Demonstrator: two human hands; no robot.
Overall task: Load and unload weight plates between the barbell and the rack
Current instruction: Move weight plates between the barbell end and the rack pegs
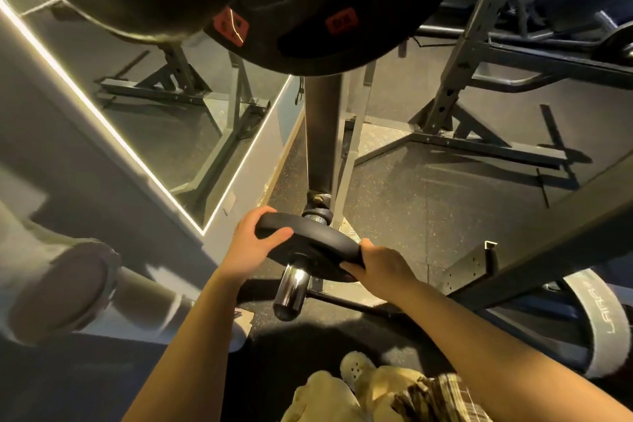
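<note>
Right now both hands grip 1 small plate (310,250), which sits threaded on a chrome peg (291,291) low on the rack (455,86). The left hand (253,240) holds the plate's left rim, thumb laid across its face and fingers curled over the edge. The right hand (380,267) clamps the lower right rim, fingers wrapped behind it. The peg's shiny end sticks out well past the plate, pointing toward the person. Whether the plate is going on or coming off, I cannot tell.

Above, 2 big plates (308,10) hang close overhead, with red labels on the nearer one. A grey plate (596,315) stands on edge at the right, near the rack's frame. A mirror (137,86) with a lit edge stands to the left, and the person's shoe (356,370) shows below on the floor (428,202).

The risks, as I judge them: if the plate tilts on the peg it may bind, and a hard tug could then free it suddenly. Fingers wrapped behind the rim could be pinched against the collar at the peg's base if the plate slides back. Should the plate clear the peg's end with a loose hold, it would drop toward the shoe directly beneath. Rising quickly could also bring the head against the big plates.
</note>
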